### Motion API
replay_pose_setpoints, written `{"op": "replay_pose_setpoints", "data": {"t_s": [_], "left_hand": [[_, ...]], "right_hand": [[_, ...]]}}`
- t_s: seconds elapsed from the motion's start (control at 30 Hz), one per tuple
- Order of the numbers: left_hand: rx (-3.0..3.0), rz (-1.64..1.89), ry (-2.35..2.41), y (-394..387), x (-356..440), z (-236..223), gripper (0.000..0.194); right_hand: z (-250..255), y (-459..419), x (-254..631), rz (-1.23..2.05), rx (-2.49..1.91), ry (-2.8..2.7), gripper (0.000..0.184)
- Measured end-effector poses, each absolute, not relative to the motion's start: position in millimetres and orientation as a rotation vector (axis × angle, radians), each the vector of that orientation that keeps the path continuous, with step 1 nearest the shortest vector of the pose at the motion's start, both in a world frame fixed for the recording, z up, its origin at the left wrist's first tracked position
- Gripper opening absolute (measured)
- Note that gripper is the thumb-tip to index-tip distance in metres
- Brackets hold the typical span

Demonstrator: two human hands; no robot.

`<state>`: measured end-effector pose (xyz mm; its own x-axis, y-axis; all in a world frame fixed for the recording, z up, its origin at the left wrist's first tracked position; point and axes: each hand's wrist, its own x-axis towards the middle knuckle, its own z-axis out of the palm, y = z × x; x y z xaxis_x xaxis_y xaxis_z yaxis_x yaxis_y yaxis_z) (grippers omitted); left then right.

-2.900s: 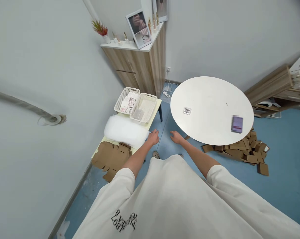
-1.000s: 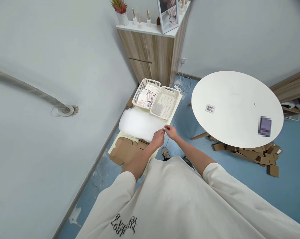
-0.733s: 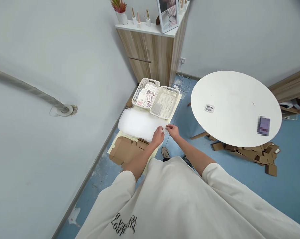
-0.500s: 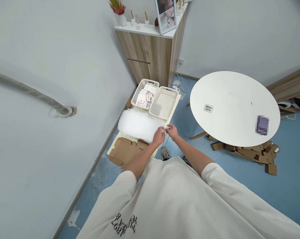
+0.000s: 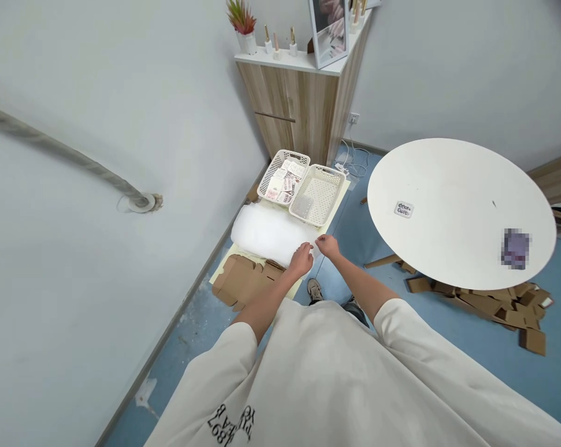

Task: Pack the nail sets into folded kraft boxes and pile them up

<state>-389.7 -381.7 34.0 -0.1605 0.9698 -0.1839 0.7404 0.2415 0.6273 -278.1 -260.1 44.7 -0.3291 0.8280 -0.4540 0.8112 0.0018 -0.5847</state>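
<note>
"One round table [image 5: 448,217] is the largest thing, isn't it?"

"Yes, over on the right. Next comes the cabinet [image 5: 290,93] in the corner, then the bench [image 5: 339,202] in front of it."

"What stands in the way?"

"The round table's edge covers part of the box pile [image 5: 485,304] on the floor, and the left forearm [image 5: 275,298] hides some cardboard [image 5: 238,279] on the bench."

"Where's the roll [image 5: 271,233]?"

"White, lying on the bench between the cardboard and the two baskets [image 5: 324,195]."

"And the hands?"

"The left hand [image 5: 302,259] is at the roll's right end, fingers bent; the right hand [image 5: 327,245] is just beside it, fingers curled together. I can't tell whether either pinches anything."

"What differs from about three seconds ago?"

"Then the hands were well apart, the right near the round table; now they nearly meet."
</note>
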Motion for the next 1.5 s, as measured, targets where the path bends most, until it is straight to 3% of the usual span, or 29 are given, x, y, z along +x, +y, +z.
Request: {"op": "replay_pose_setpoints", "data": {"t_s": [0.27, 0.53, 0.7, 0.9, 1.2, 1.5], "left_hand": [[1.512, 0.526, 2.048, -388.4, -397.4, 32.4, 0.038], [1.411, 0.755, 2.22, -373.3, -384.6, 42.5, 0.047], [1.49, 0.843, 2.306, -348.6, -372.7, 66.1, 0.064], [1.676, 0.751, 2.26, -306.9, -345.5, 87.2, 0.068], [1.81, 0.603, 2.074, -234.0, -267.7, 86.9, 0.066], [1.774, 0.332, 1.937, -139.0, -150.0, 59.0, 0.069]], "right_hand": [[55.5, -281.7, -275.1, 0.681, -1.37, -2.6, 0.024], [86.9, -270.6, -271.0, 0.953, -1.067, -2.35, 0.023], [124.3, -238.8, -254.8, 1.02, -1.218, -1.918, 0.024], [142.7, -190.2, -205.9, 0.995, -1.378, -1.576, 0.024], [123.0, -123.6, -101.8, 0.96, -1.597, -1.312, 0.026], [80.8, -46.4, 60.3, 0.935, -1.842, -1.231, 0.03]]}}
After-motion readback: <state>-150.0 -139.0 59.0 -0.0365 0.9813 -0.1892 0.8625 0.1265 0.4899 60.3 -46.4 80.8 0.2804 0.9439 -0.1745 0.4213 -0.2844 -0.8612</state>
